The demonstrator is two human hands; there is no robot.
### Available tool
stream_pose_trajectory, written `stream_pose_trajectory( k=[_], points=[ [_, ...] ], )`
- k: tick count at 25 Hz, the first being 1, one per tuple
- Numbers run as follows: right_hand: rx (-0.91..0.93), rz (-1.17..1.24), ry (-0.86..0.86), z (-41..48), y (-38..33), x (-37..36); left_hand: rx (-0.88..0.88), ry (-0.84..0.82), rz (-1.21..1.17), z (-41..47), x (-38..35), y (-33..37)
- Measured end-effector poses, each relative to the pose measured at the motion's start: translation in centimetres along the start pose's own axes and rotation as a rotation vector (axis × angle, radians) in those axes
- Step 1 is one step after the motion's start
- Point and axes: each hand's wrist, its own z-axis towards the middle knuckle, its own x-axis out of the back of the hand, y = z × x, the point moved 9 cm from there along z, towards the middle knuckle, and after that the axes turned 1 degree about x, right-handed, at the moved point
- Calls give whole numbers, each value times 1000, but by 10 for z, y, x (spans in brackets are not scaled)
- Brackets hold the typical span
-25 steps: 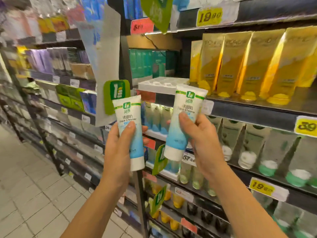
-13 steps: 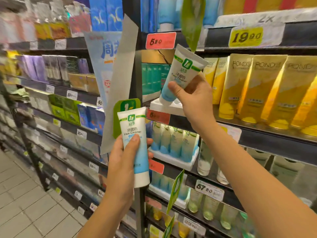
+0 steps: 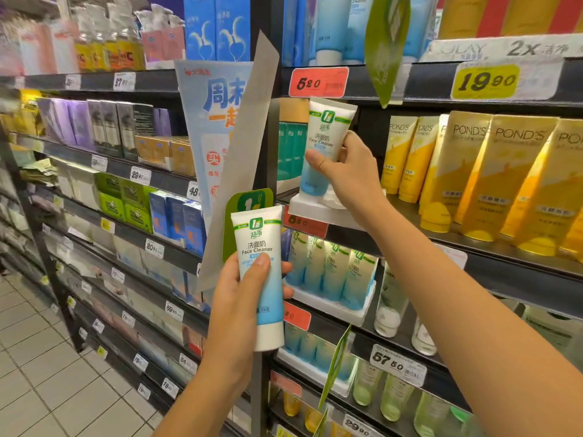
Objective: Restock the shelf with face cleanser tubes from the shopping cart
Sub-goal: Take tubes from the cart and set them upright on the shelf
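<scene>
Since half a second ago the right hand point(image 3: 350, 175) has brought its face cleanser tube point(image 3: 325, 143) down from a slant to nearly upright, so that its lower end now meets the white tray point(image 3: 318, 212) at the front of the shelf point(image 3: 473, 247) in the middle of the frame. That hand is wrapped around the lower half of the tube, thumb across the front and the other fingers behind it. Whether the cap is seated in a slot of the tray cannot be told, as the hand and the tray's edge cover it.

Lower and left of centre, the left hand point(image 3: 239, 298) grips a second face cleanser tube point(image 3: 262, 272), cap down, thumb pressed on the printed front and fingertips curling round from the right side. This tube is held out in front of the shelving upright, well apart from the first one.

Just behind and right of the left hand, on the next shelf down, a row of matching tubes point(image 3: 334, 269) stands in another white tray. Yellow tubes point(image 3: 492, 181) fill the right side of the upper shelf, just beside the right hand. A red price tag point(image 3: 318, 82) reading 520 hangs above the raised tube.
</scene>
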Motion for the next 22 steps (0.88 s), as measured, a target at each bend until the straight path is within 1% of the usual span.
stream_pose_trajectory(
  k=[2,9,15,19,22],
  points=[
    [-30,22,-19,1,3,-1,0,-9,-2,2,0,-1],
    [11,18,-73,-6,4,-4,-12,41,-28,20,-12,-4],
    [44,36,-146,-9,3,-5,58,46,-224,44,-38,-10],
    [33,15,-185,-7,5,-6,13,67,-238,51,-39,-8],
    [-25,-27,-193,-4,7,-3,-22,56,-205,53,-42,-6]
  ],
)
